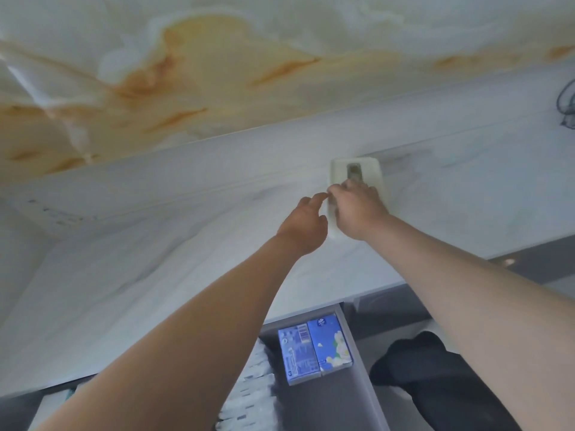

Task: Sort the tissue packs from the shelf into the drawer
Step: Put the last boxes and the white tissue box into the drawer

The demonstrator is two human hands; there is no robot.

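Marble shelf (149,269) fills most of my view, with the open grey drawer (329,405) below its front edge. In the drawer, two blue tissue packs (329,343) sit side by side against the right wall, and white packs (252,387) are in a row to their left. One white tissue pack (371,174) is on the shelf near the back wall. Right grip (357,209) holds it, fingers curled over the top. Left grip (303,225) is loose and holds nothing, index tip at the pack's left edge.
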